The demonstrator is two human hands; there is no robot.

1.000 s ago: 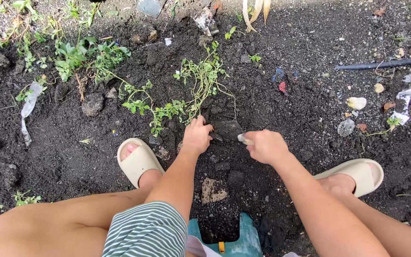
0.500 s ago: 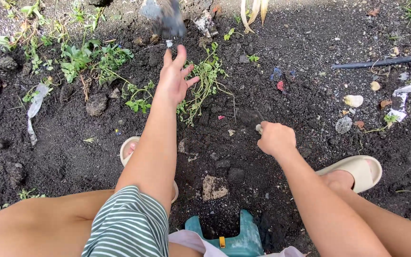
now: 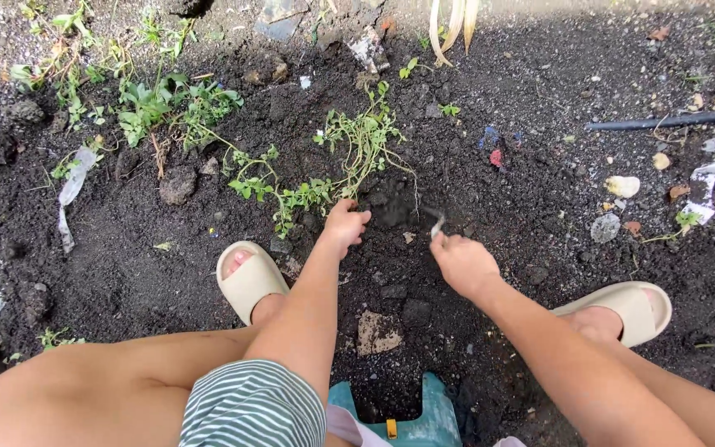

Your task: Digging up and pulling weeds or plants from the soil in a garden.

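- Left hand (image 3: 344,225) — fingers curled down into the dark soil (image 3: 391,273) at the base of a trailing green weed (image 3: 357,153); whether it grips anything cannot be told.
- Right hand (image 3: 463,263) — closed in a fist round a small pale-handled tool (image 3: 436,225), tip at the soil just right of the weed.
- Cream sandals (image 3: 246,277) flank the dug patch.

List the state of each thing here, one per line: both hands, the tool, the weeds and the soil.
Left hand: fingers curled into the soil at the weed base.
Right hand: closed on a small tool.
Small tool: tip down in the soil.
Trailing weed: lying flat on the ground.
Dark soil: loose, lumpy.
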